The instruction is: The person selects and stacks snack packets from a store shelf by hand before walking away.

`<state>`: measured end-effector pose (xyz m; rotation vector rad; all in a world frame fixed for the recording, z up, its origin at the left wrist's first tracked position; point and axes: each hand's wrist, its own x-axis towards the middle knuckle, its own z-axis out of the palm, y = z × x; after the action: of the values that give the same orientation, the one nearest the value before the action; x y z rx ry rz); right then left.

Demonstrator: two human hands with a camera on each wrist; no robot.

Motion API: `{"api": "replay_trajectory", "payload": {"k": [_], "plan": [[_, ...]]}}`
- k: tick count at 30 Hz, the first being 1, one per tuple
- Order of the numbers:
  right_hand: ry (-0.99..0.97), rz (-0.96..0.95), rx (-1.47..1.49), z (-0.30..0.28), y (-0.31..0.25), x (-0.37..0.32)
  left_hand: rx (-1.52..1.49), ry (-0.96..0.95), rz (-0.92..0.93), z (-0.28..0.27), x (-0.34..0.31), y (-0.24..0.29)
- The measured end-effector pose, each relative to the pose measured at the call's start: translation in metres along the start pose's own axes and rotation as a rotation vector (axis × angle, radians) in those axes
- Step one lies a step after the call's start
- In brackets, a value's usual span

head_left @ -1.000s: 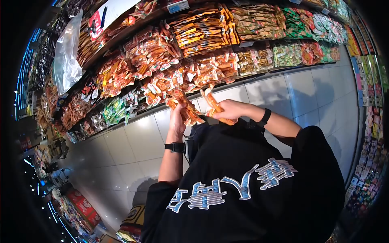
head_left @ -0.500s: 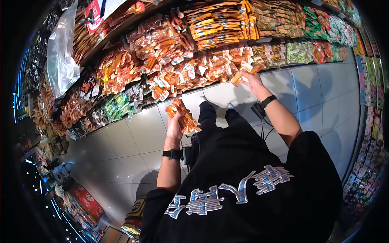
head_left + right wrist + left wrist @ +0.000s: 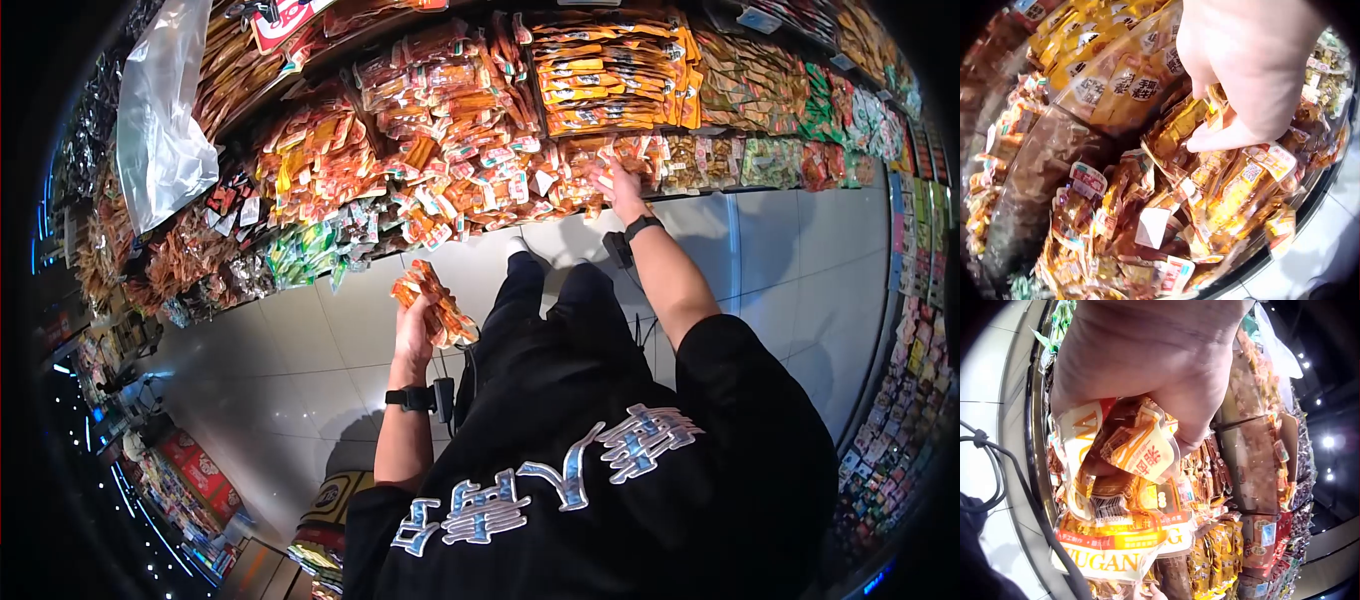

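My left hand grips a bunch of orange-brown snack packets over the floor, away from the shelf. In the left wrist view those clear-windowed packets, lettered "WUGAN", hang below the palm, and some fingers are hidden behind them. My right hand is at the lower shelf row, low over loose snack packets. Seen from the right wrist, its thumb and fingers pinch a small orange-yellow snack packet, mostly covered by the hand.
Yellow packets stand in a bin behind the right hand, beside a clear divider. Green packets lie to the left. A clear plastic bag hangs at the upper left. Black cables hang by the left wrist.
My right hand has moved from beside the left hand to the shelf with a snack packet, then farther in among the packets. The left hand keeps its bunch and has shifted slightly left.
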<state>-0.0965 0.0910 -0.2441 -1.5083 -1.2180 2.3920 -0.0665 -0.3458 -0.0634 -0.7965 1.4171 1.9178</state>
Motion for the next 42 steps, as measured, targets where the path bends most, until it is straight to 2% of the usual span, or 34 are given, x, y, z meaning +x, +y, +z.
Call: {"api": "replay_trajectory", "payload": {"k": [2,6,7,10,14,15,18,19,22,23,26,27,30,32,35,38,42], "plan": [[0.157,-0.088,-0.045,-0.022,-0.005,-0.001,0.011,0.0,-0.006,0.007,0.003,0.002],[0.176,-0.104,-0.402,-0.1,-0.031,0.001,0.025,-0.018,-0.014,0.03,0.008,0.001],[0.188,-0.255,-0.93,-0.124,-0.037,0.006,0.018,-0.011,-0.012,0.038,0.009,-0.001],[0.02,-0.154,-1.289,-0.166,-0.058,0.009,0.006,0.001,-0.016,0.059,0.013,-0.016],[-0.234,-0.089,-1.177,-0.179,-0.088,-0.005,-0.053,0.046,-0.002,0.095,0.01,-0.041],[-0.275,-0.112,-1.156,-0.183,-0.089,0.003,-0.075,0.038,0.018,0.106,0.008,-0.049],[-0.384,-0.022,-0.996,-0.19,-0.09,0.028,-0.127,0.061,0.053,0.142,-0.002,-0.074],[-0.444,-0.283,-1.035,-0.216,-0.064,0.068,-0.113,0.082,0.053,0.154,-0.006,-0.081],[-0.474,-0.118,-0.968,-0.199,-0.074,0.068,-0.131,0.129,0.053,0.172,-0.015,-0.109],[-0.461,0.021,-1.022,-0.187,-0.087,0.058,-0.126,0.134,0.077,0.177,-0.021,-0.117],[-0.479,0.21,-0.794,-0.181,-0.087,0.051,-0.149,0.176,0.057,0.185,-0.037,-0.138],[-0.438,0.22,-0.837,-0.174,-0.092,0.047,-0.159,0.205,0.057,0.187,-0.043,-0.142],[-0.397,0.302,-0.764,-0.186,-0.06,0.093,-0.177,0.277,0.061,0.195,-0.055,-0.147],[-0.38,0.166,-0.771,-0.186,-0.053,0.106,-0.177,0.309,0.058,0.197,-0.064,-0.15],[-0.171,0.054,-0.916,-0.192,-0.038,0.136,-0.142,0.328,0.051,0.195,-0.07,-0.162],[-0.114,0.057,-0.693,-0.199,-0.034,0.143,-0.167,0.354,0.039,0.205,-0.075,-0.163],[0.004,0.245,-0.483,-0.185,-0.065,0.102,-0.19,0.363,0.045,0.212,-0.077,-0.163]]}}
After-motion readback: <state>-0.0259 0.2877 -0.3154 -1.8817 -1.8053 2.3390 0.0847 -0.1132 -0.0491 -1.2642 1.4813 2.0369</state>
